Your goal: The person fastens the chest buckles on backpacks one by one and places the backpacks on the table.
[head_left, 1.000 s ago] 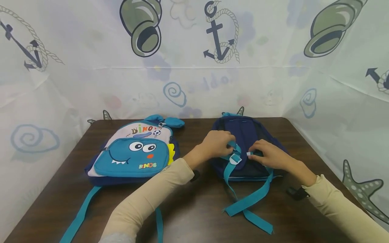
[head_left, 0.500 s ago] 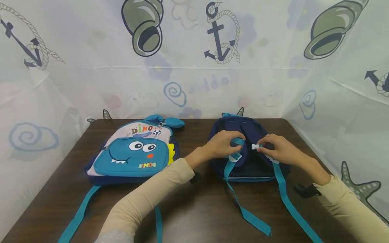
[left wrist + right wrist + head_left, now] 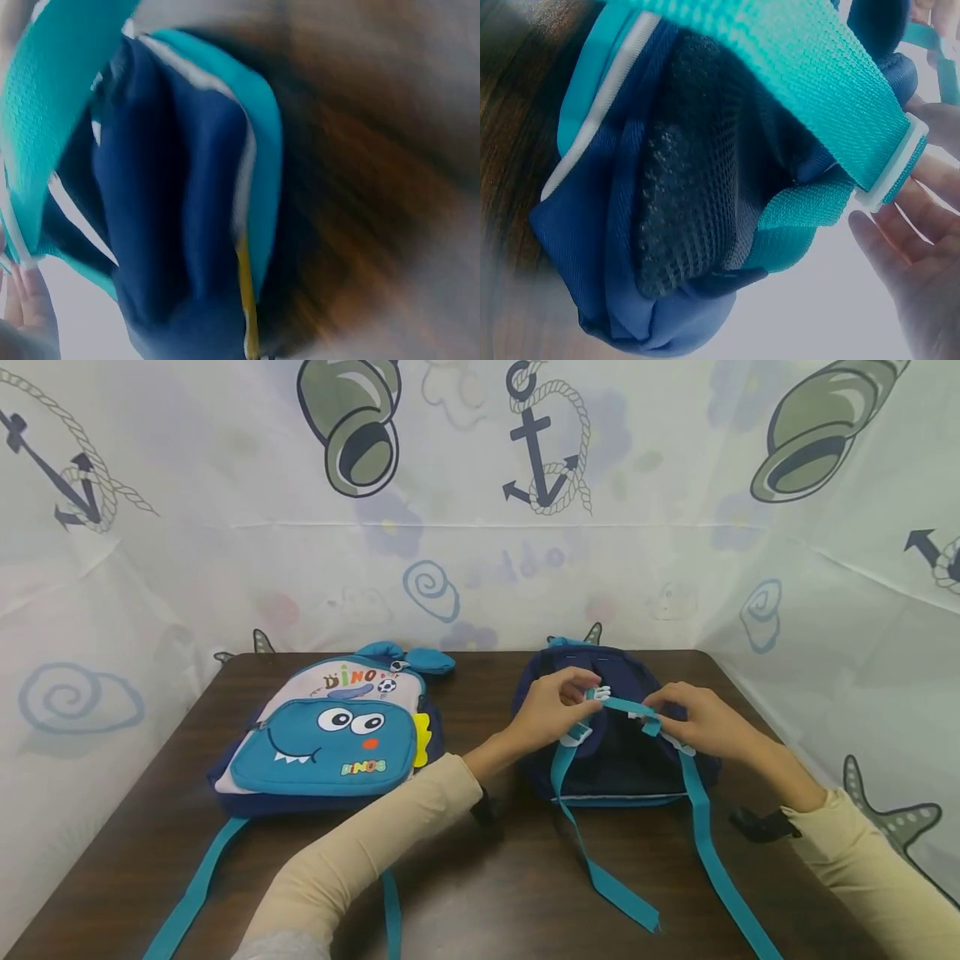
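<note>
A navy backpack (image 3: 630, 760) lies with its back panel and shoulder straps up. Over it, a short teal strap (image 3: 628, 705) is stretched between both hands. My left hand (image 3: 553, 706) pinches the end with a white plastic buckle (image 3: 600, 693). My right hand (image 3: 697, 718) holds the other end of this strap between thumb and fingers, where a small white clip piece (image 3: 637, 716) shows. In the right wrist view, the fingers are right by a white strap adjuster (image 3: 892, 165) on a wide teal strap (image 3: 810, 82). Dark mesh (image 3: 682, 172) covers part of the bag.
A second backpack (image 3: 322, 743) with a dinosaur face lies on the left of the brown wooden table (image 3: 465, 877), its teal straps hanging toward the front edge. Loose teal webbing (image 3: 720, 860) trails from the navy backpack. A patterned white curtain (image 3: 480, 585) stands behind.
The left hand has gone from the teal strap near the left adjuster to the white buckle. The short strap is now pulled across between the hands. The right webbing tail has swung out rightward.
</note>
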`<state>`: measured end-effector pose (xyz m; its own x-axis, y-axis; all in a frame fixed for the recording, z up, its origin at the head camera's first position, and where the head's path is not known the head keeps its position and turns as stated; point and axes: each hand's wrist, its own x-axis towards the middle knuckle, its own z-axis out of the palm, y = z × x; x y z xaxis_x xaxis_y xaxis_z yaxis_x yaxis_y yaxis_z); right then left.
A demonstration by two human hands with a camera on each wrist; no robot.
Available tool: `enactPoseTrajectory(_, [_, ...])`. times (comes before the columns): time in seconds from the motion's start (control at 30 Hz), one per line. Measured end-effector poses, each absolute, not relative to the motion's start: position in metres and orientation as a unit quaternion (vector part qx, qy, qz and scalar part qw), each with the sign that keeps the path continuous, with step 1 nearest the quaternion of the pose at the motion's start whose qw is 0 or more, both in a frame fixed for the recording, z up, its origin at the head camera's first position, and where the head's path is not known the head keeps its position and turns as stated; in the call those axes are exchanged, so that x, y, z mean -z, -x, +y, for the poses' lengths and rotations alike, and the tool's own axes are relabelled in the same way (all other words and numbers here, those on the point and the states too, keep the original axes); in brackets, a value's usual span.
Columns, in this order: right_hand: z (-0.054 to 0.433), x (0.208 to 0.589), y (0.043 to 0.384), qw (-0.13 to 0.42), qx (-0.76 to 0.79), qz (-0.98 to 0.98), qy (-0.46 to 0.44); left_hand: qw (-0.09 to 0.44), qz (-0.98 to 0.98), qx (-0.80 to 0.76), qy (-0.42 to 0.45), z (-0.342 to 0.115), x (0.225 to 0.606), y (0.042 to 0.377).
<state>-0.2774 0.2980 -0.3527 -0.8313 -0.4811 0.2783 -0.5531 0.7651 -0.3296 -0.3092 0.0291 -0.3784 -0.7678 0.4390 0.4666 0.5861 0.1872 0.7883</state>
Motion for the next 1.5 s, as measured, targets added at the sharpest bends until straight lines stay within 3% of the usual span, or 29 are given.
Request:
enactPoseTrajectory(0.3, [0.308,0.350,0.277,0.109,-0.187,-0.941,-0.260,0.045,-0.819,0.464,0.336,0.020,0.372,0.312])
enactPoseTrajectory(0.57, [0.309,0.346,0.275,0.123,-0.194,-0.936,-0.268,0.061,-0.848,0.383,0.361,0.016,0.366,0.313])
enactPoseTrajectory(0.93, [0.299,0.342,0.274,0.095,-0.199,-0.939,-0.265,0.039,-0.861,0.342,0.375,0.023,0.356,0.311])
enactPoseTrajectory(1.5, [0.288,0.341,0.274,0.100,-0.226,-0.926,-0.286,0.037,-0.861,0.318,0.395,0.036,0.354,0.314])
